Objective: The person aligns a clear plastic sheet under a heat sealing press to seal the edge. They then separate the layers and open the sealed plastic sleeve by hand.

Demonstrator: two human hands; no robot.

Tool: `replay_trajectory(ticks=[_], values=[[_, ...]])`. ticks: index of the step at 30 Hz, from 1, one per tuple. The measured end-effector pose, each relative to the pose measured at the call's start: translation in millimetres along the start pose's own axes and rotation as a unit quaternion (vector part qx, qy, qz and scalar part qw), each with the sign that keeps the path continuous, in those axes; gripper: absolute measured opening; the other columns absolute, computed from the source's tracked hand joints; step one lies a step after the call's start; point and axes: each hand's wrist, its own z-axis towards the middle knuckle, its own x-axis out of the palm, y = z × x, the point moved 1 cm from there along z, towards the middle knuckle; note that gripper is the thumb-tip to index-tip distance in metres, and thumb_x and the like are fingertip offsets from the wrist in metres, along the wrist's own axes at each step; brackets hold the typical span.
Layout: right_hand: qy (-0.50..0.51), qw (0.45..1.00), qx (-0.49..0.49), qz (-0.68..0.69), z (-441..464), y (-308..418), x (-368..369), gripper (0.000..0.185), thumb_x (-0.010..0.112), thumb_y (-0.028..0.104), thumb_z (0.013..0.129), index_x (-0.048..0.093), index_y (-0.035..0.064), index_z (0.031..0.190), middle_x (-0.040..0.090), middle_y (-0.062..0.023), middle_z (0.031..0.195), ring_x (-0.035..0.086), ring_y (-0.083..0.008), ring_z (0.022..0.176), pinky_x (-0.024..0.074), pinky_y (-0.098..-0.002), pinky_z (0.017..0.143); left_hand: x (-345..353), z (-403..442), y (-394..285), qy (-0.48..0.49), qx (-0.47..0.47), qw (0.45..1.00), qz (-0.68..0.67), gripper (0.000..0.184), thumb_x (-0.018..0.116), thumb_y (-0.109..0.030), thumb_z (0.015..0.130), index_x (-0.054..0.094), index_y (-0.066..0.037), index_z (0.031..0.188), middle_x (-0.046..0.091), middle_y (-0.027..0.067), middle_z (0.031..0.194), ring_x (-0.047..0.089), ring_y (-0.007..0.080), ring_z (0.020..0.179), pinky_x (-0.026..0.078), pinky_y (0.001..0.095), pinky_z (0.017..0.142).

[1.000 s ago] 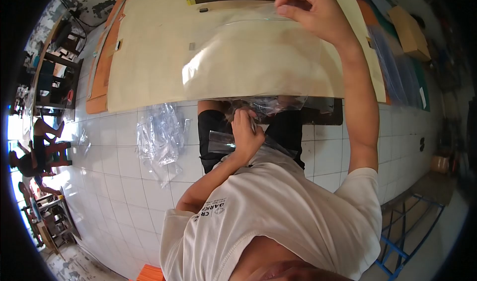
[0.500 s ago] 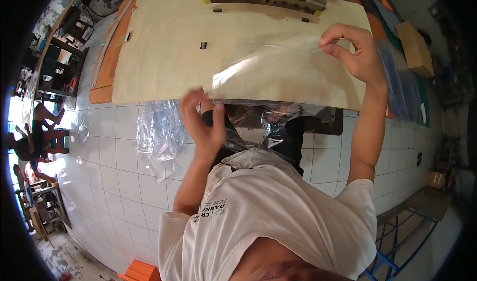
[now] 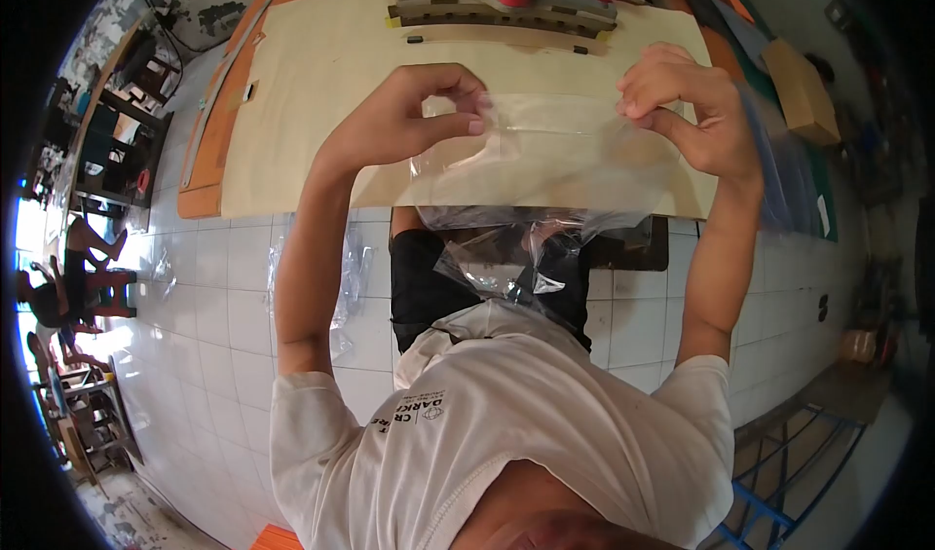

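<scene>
A clear plastic sheet point(image 3: 555, 146) stretches over the cream board point(image 3: 321, 73), its near part hanging past the board's front edge. My right hand point(image 3: 687, 107) pinches the sheet's right side between thumb and fingers. At the sheet's upper left is my left hand point(image 3: 419, 117), thumb and fingertips close around the film, slightly blurred at the tips. More crumpled clear plastic point(image 3: 497, 258) lies across my lap below the board.
Beyond the hands stands a metal fixture point(image 3: 502, 15) with red knobs. A cardboard box point(image 3: 801, 92) and bluish sheets point(image 3: 779, 165) are at the right. Loose plastic point(image 3: 355, 268) hangs at the left. A person point(image 3: 58, 287) sits far left. A blue metal frame point(image 3: 779, 482) stands lower right.
My left hand has risen from my lap to the sheet's left side and closed there. My right hand has moved right and down from its first position, still pinching the film.
</scene>
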Motion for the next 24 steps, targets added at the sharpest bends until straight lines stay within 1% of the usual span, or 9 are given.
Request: replay_trajectory(ticks=[6,9,12,13,15,16,19,21,24], values=[[-0.183,0.962,0.163,-0.123,-28,1,15,0.023,0.076,0.001,0.079,0.069,0.0022,0.102,0.071,-0.0113,0.107,0.065,-0.0262,0.102,0.047,-0.038,0.096,7,-1,-54,-0.108,0.049,0.99,0.075,0.018,0.076,-0.007,0.084,0.071,0.001,0.099,0.069,0.0051,0.083,0.063,0.0111,0.075,0.051,0.0272,0.072],[-0.366,0.873,0.133,-0.294,-37,19,47,0.033,0.076,0.004,0.082,0.066,0.0034,0.113,0.065,-0.0131,0.12,0.061,-0.0303,0.11,0.0472,-0.0395,0.097,14,9,-76,-0.142,0.068,0.979,0.128,0.021,0.076,-0.007,0.084,0.07,0.0,0.102,0.067,0.0044,0.076,0.061,0.0093,0.064,0.049,0.0244,0.06],[-0.401,0.886,0.067,-0.222,-66,64,104,0.027,0.073,0.003,0.08,0.066,0.0062,0.105,0.065,-0.0126,0.115,0.059,-0.028,0.113,0.0503,-0.0431,0.091,18,28,-84,-0.128,0.097,0.97,0.182,0.02,0.074,-0.007,0.087,0.068,-0.001,0.105,0.064,0.004,0.076,0.061,0.0085,0.062,0.048,0.0243,0.055],[-0.305,0.931,0.011,-0.199,-70,80,115,0.025,0.073,0.003,0.077,0.066,0.0071,0.101,0.066,-0.0102,0.108,0.061,-0.0255,0.107,0.0515,-0.0419,0.088,12,33,-90,-0.127,0.095,0.971,0.181,0.02,0.074,-0.007,0.087,0.068,-0.001,0.105,0.064,0.004,0.076,0.061,0.0085,0.062,0.048,0.0243,0.055],[-0.173,0.974,-0.08,-0.125,-76,88,143,0.022,0.076,0.008,0.072,0.069,0.0091,0.093,0.067,-0.003,0.089,0.065,-0.0207,0.086,0.053,-0.0372,0.079,9,48,-107,-0.086,0.107,0.976,0.166,0.022,0.071,-0.002,0.079,0.068,0.004,0.1,0.067,0.0183,0.079,0.067,0.0294,0.074,0.053,0.0377,0.068],[-0.114,0.984,-0.053,-0.123,-80,92,155,0.024,0.078,0.015,0.074,0.07,0.0092,0.097,0.067,-0.0034,0.083,0.065,-0.0217,0.075,0.0527,-0.0374,0.076,15,55,-110,-0.101,0.106,0.979,0.145,0.018,0.069,0.001,0.075,0.069,0.007,0.092,0.068,0.0242,0.076,0.069,0.0386,0.076,0.054,0.0435,0.071],[-0.028,0.995,0.089,0.018,-95,98,182,0.032,0.08,0.022,0.076,0.071,0.0086,0.103,0.067,-0.0045,0.087,0.065,-0.0225,0.08,0.0517,-0.0387,0.076,20,79,-113,-0.089,0.141,0.965,0.204,0.02,0.071,0.0,0.074,0.07,0.007,0.092,0.069,0.0243,0.078,0.07,0.038,0.078,0.054,0.0432,0.071],[0.017,0.993,0.119,0.016,-110,108,200,0.052,0.082,0.031,0.075,0.066,0.0089,0.12,0.065,-0.0104,0.111,0.063,-0.0275,0.1,0.0488,-0.0431,0.089,22,93,-121,-0.084,0.17,0.956,0.222,0.021,0.072,-0.001,0.072,0.07,0.008,0.091,0.069,0.0251,0.079,0.07,0.0381,0.079,0.055,0.0426,0.072],[0.036,0.973,0.227,-0.03,-129,124,229,0.098,0.087,0.042,0.066,0.042,0.0143,0.148,0.03,-0.0221,0.153,0.039,-0.0402,0.135,0.0306,-0.0547,0.111,25,110,-127,-0.089,0.225,0.938,0.248,0.021,0.074,-0.002,0.069,0.071,0.008,0.088,0.069,0.0259,0.079,0.07,0.0376,0.078,0.055,0.0413,0.071]])
